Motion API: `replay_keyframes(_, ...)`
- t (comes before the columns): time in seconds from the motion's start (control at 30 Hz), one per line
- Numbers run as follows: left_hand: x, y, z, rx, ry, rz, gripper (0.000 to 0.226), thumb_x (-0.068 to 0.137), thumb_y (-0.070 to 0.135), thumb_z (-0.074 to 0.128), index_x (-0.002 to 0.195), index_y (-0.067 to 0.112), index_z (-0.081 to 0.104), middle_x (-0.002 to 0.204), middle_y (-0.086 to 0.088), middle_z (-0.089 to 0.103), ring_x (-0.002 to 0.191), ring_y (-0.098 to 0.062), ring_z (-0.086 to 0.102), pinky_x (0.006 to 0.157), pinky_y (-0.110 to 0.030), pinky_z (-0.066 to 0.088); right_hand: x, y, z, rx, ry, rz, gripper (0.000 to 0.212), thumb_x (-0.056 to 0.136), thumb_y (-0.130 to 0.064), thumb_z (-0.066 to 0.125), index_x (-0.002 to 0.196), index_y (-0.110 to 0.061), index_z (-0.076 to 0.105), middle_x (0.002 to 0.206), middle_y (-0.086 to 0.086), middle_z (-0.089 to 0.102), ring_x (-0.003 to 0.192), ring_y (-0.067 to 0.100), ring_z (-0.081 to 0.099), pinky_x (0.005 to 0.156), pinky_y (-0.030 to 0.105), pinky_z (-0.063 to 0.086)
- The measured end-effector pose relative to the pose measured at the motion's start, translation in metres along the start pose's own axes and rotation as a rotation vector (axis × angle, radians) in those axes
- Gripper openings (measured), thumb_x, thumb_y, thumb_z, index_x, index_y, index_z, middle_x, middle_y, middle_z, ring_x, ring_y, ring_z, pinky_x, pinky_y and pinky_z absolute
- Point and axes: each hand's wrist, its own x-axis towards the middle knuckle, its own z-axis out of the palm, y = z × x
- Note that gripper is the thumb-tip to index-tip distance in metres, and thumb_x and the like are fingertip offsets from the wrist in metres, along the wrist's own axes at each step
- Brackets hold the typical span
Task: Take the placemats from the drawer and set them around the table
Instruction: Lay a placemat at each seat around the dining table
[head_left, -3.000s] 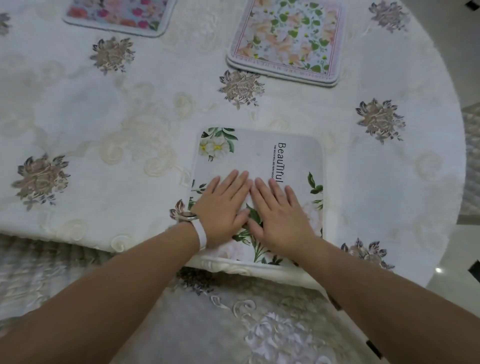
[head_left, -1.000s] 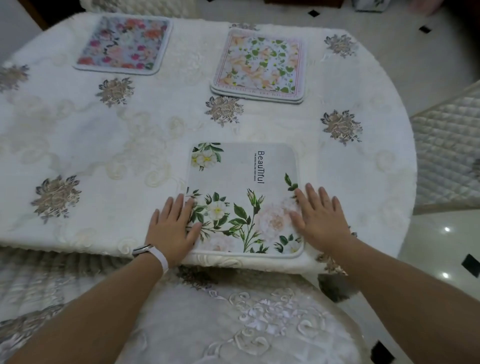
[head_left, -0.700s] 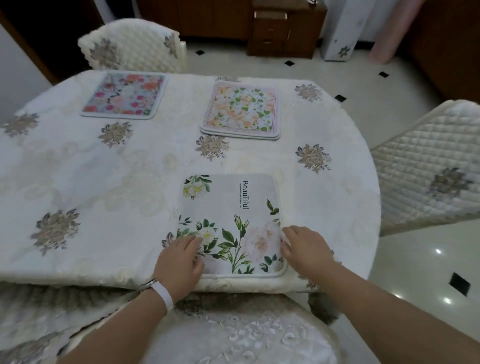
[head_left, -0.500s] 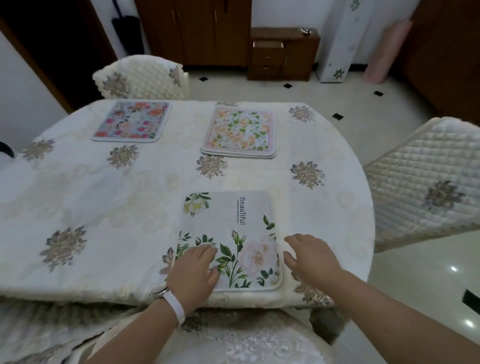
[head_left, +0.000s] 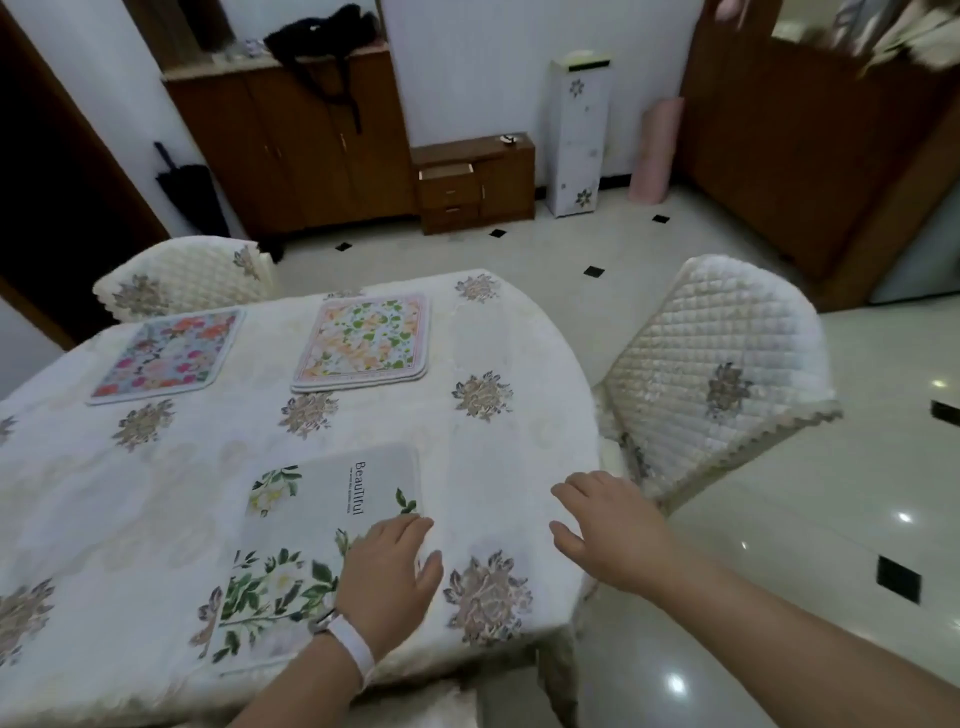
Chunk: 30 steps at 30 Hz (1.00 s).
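Centrally, a round table (head_left: 519, 467) draped in an embroidered white cloth is seen. One quilted chair (head_left: 717, 374) is set at the table's right side, a second chair (head_left: 182, 275) at its far edge. Beyond the table, a low wooden cabinet (head_left: 504, 182) is found with its top drawer (head_left: 447, 171) pulled out. On the table, a white placemat (head_left: 311, 519) printed "Beautiful" is laid at the near edge. A stack of leaf-patterned placemats (head_left: 363, 338) is laid toward the far edge, and a pink floral placemat (head_left: 166, 353) at the far left. The left hand (head_left: 387, 571), fingers loosely extended, is held over the table's near edge, overlapping the white placemat; contact cannot be judged. The right hand (head_left: 613, 535) is spread wide above the table's right rim, nothing being held.
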Motion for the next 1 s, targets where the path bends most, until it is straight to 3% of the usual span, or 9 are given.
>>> replay_keyframes(0.07,0.014,0.041,0.006,0.011,0.011,0.045,0.045,0.084,0.043,0.045,0.108,0.016,0.072,0.106,-0.001,0.073,0.094,-0.023,0.069,0.076,-0.038,0.057,-0.019,0.035,-0.009,0.018,0.011,0.039,0.051,0.091,-0.051,0.029,0.123,-0.022,0.055,0.118,-0.003,0.058,0.108,0.021,0.052,0.088,0.037,0.042)
replay_keyframes(0.17,0.034,0.101,0.017,0.010,0.020,0.093,0.046,0.086,0.045,0.044,0.112,0.017,0.071,0.112,-0.001,0.072,0.099,-0.022,0.067,0.080,-0.038,0.057,-0.043,0.085,-0.020,0.020,0.008,0.074,0.057,0.084,-0.053,0.021,0.119,-0.022,0.055,0.117,-0.002,0.057,0.110,0.023,0.051,0.089,0.037,0.040)
replay_keyframes(0.3,0.062,0.174,0.031,-0.011,0.031,0.174,0.047,0.086,0.046,0.044,0.114,0.017,0.070,0.115,-0.002,0.071,0.103,-0.025,0.066,0.083,-0.039,0.055,-0.063,0.145,-0.036,-0.016,0.031,0.082,0.045,0.093,-0.050,0.037,0.123,-0.021,0.054,0.117,0.000,0.057,0.110,0.023,0.051,0.091,0.038,0.041)
replay_keyframes(0.37,0.074,0.205,0.034,-0.021,0.037,0.211,0.047,0.086,0.045,0.045,0.112,0.016,0.071,0.113,-0.003,0.071,0.101,-0.026,0.067,0.081,-0.039,0.055,-0.071,0.171,-0.044,-0.027,0.045,0.091,0.049,0.091,-0.051,0.031,0.123,-0.022,0.054,0.118,-0.001,0.058,0.108,0.023,0.052,0.091,0.039,0.042)
replay_keyframes(0.43,0.087,0.232,0.036,-0.021,0.040,0.250,0.045,0.086,0.045,0.046,0.111,0.017,0.071,0.113,-0.004,0.071,0.101,-0.026,0.067,0.080,-0.039,0.055,-0.080,0.193,-0.050,-0.029,0.054,0.102,0.056,0.087,-0.053,0.025,0.125,-0.023,0.053,0.119,-0.002,0.058,0.109,0.023,0.052,0.091,0.039,0.041)
replay_keyframes(0.6,0.122,0.287,0.049,0.009,0.036,0.388,0.041,0.086,0.042,0.048,0.111,0.018,0.071,0.112,-0.004,0.070,0.100,-0.026,0.066,0.080,-0.039,0.055,-0.107,0.242,-0.056,-0.004,0.108,0.145,0.046,0.089,-0.049,0.036,0.118,-0.023,0.060,0.112,0.000,0.060,0.106,0.025,0.052,0.089,0.041,0.044)
replay_keyframes(0.8,0.180,0.346,0.076,-0.012,0.008,0.545,0.038,0.088,0.041,0.049,0.115,0.021,0.068,0.119,-0.001,0.067,0.105,-0.025,0.063,0.085,-0.039,0.052,-0.108,0.304,-0.065,0.018,0.179,0.259,0.046,0.085,-0.048,0.038,0.108,-0.019,0.065,0.105,0.002,0.065,0.098,0.026,0.058,0.081,0.041,0.049)
replay_keyframes(1.0,0.270,0.415,0.114,-0.123,0.029,0.643,0.034,0.088,0.039,0.051,0.110,0.021,0.070,0.117,-0.002,0.068,0.102,-0.025,0.064,0.082,-0.039,0.053,-0.087,0.397,-0.076,-0.014,0.150,0.349,0.048,0.087,-0.049,0.038,0.110,-0.019,0.067,0.106,0.003,0.066,0.099,0.026,0.060,0.084,0.041,0.050)
